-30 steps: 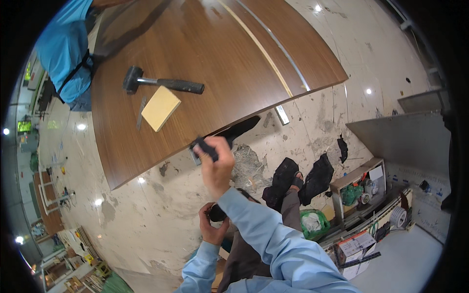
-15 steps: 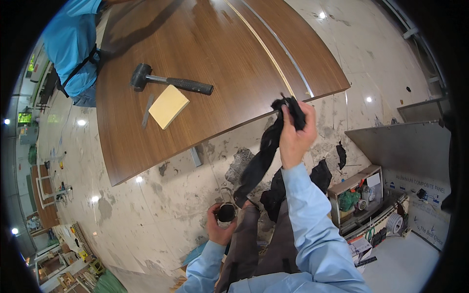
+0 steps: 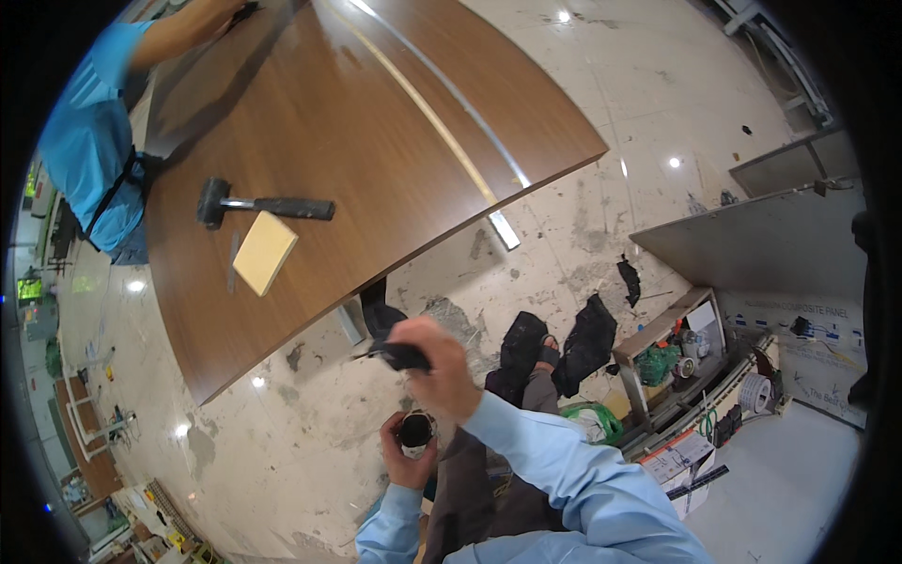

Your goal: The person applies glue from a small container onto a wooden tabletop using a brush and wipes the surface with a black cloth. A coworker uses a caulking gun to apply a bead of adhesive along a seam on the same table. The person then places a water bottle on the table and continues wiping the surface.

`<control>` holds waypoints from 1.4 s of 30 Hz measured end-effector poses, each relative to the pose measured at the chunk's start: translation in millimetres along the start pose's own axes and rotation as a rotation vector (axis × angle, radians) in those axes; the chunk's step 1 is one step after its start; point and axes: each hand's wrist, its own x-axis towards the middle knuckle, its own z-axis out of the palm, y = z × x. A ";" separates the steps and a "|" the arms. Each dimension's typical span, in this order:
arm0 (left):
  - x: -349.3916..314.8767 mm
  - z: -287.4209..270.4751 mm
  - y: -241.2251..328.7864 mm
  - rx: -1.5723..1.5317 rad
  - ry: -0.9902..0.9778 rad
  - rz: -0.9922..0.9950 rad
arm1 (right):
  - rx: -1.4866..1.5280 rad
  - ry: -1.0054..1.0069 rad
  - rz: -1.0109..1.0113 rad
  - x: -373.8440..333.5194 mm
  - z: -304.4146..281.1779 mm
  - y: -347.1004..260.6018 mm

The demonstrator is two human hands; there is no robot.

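Nearest, the left hand (image 3: 406,461) is closed around a small round black-topped container (image 3: 415,430), held upright near the lap. Just above it, the right hand (image 3: 442,371) pinches the handle of a narrow black brush-like tool (image 3: 399,354), its tip aimed toward the edge of the large brown wooden surface (image 3: 376,132). The step in hand looks like coating that edge; the next move likely calls for bringing the tip against it steadily. Farther off, a black-headed mallet (image 3: 258,204) and a pale wooden block (image 3: 265,252) lie on the surface.
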 end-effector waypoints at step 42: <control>285.8 405.0 403.9 -0.163 -0.246 0.364 | -0.090 0.424 0.640 333.7 -557.5 27.4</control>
